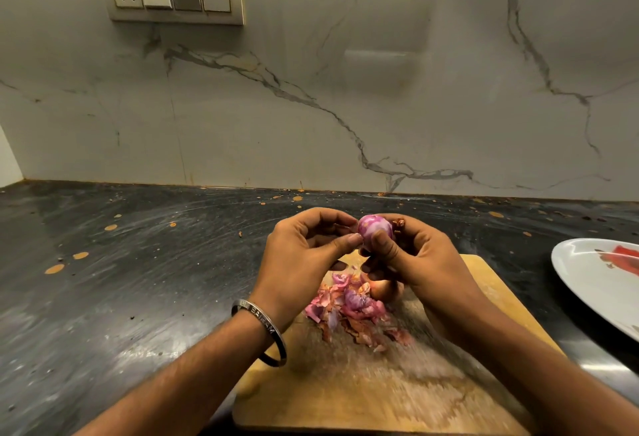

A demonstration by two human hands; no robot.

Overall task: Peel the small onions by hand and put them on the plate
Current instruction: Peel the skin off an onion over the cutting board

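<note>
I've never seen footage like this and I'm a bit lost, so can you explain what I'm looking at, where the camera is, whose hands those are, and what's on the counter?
There is no machine here. The single picture comes from a camera worn on a person's head, looking forward and down, so the two arms reaching in are the wearer's own. The right hand holds a small onion, mostly peeled and pink. The left hand, with a metal bangle on its wrist, has its fingertips at the onion's side. Below them a wooden cutting board lies on the dark counter, carrying a pile of onion skins and one unpeeled onion. A white plate sits at the right edge.
</note>
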